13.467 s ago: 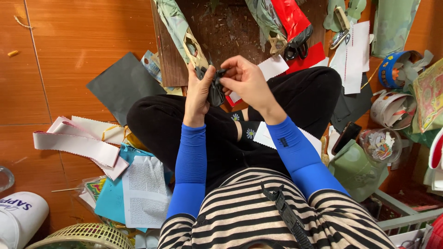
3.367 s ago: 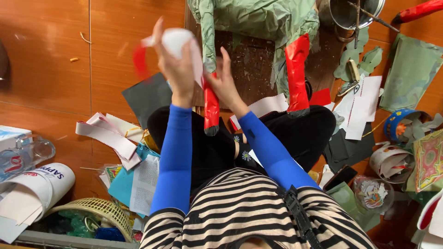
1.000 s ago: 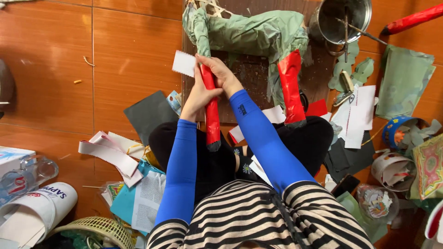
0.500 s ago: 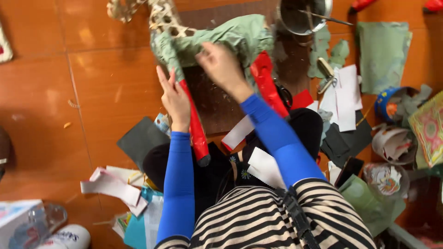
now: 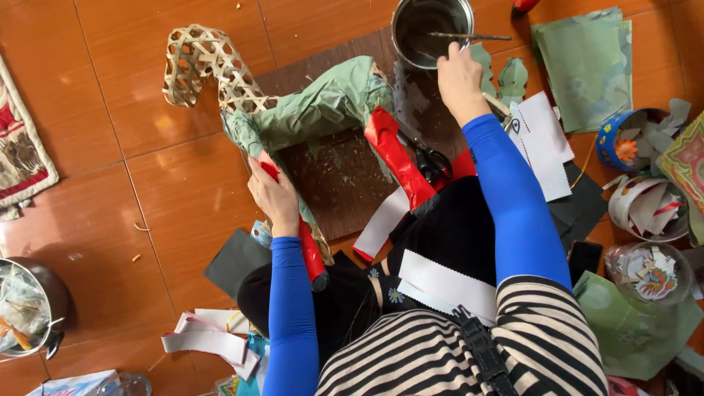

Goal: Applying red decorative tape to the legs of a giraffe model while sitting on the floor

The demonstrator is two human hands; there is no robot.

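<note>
A woven bamboo animal frame, partly covered in green paper, lies on a dark board on the floor. Two of its legs are wrapped in red paper. My left hand is closed around the nearer red leg. My right hand reaches to the rim of a metal pot and holds the handle of a thin brush that lies across the pot's mouth. The other red leg rests beside black scissors.
White paper strips lie on my lap and near my left knee. Green paper sheets, a blue tub and bowls of paper scraps stand at the right. A metal pot sits at the left edge, a patterned cloth above it.
My right hand left the green paper body and moved up right to the brush at the pot. My left hand stays on the red leg. The view shifted, showing the whole woven frame.
</note>
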